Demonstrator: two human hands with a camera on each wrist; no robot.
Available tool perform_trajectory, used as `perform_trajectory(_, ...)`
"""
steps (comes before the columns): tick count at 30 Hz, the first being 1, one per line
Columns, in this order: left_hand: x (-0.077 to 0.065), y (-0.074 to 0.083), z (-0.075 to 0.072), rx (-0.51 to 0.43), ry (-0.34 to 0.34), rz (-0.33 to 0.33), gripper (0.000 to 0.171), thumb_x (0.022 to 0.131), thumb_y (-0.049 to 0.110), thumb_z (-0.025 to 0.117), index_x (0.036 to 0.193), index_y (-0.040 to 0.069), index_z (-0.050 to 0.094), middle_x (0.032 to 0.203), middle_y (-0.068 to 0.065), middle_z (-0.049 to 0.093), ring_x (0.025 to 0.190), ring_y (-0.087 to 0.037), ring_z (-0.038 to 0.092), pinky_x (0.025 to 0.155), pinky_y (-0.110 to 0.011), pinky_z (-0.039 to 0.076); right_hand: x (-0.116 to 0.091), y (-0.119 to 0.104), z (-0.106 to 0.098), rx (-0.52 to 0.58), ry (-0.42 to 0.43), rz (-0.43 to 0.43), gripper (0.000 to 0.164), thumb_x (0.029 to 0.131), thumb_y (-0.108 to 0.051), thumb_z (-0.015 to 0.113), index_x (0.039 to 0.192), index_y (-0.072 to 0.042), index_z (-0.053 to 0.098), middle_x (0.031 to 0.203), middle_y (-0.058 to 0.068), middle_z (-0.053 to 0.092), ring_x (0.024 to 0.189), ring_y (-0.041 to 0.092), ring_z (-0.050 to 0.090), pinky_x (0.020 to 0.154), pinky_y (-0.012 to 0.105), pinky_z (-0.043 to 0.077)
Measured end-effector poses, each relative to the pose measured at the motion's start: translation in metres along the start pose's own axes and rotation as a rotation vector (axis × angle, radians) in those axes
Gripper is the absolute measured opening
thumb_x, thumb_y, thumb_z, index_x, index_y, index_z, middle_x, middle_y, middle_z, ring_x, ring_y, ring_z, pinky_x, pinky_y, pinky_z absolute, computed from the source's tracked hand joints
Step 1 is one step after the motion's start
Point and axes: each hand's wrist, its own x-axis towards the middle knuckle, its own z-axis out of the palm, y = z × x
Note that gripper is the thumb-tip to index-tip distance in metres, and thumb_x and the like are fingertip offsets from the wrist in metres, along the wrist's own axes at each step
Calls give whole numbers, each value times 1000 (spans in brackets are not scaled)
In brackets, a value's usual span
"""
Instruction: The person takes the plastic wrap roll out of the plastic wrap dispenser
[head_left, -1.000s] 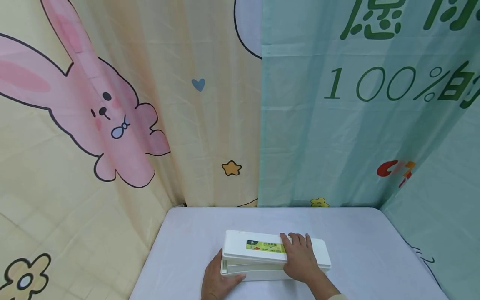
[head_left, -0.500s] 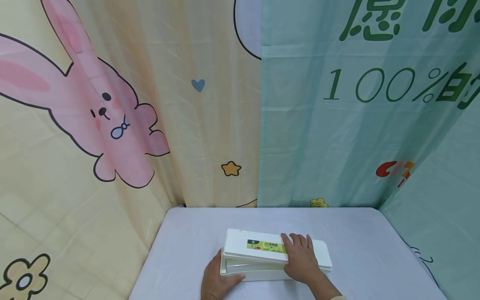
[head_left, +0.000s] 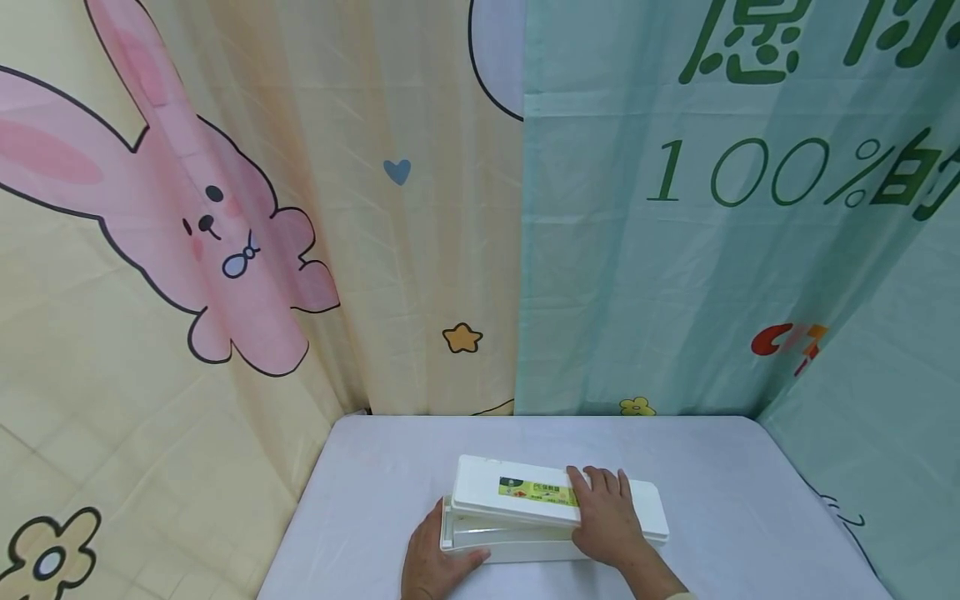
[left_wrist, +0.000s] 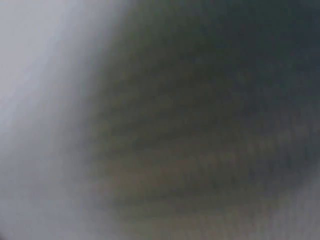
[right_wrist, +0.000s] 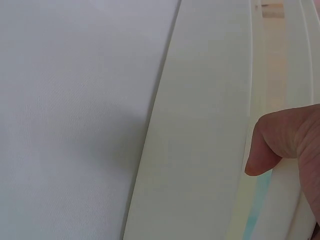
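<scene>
A long white plastic box lies near the front of the table, with its white lid sitting askew on top. The lid bears a yellow-green label and is raised at the left, where a gap shows the hollow inside. My left hand grips the box's left end, thumb on the front wall. Across the lid lies my right hand, gripping it with fingers over the far edge and thumb at the near edge. In the right wrist view the thumb bends at the gap above the box's front wall.
A white cloth covers the table. Behind it hang a cream curtain with a pink rabbit and a teal curtain with green lettering. The left wrist view is a dark blur.
My right hand has shifted the lid slightly to the right, and its left end sits a little higher. The left hand and the box beneath stay nearly in place.
</scene>
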Motion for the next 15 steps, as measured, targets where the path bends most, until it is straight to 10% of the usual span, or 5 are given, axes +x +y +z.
perform_trajectory(15,-3,-5,5,23,107,84,113,58,75,85,145,12,48,123,-1,68,113,-23,65,100,-47,53,-10,26,-2,28,-3,110,91,66,-14,81,149,-12,45,144,22,48,136,48,41,119,76,16)
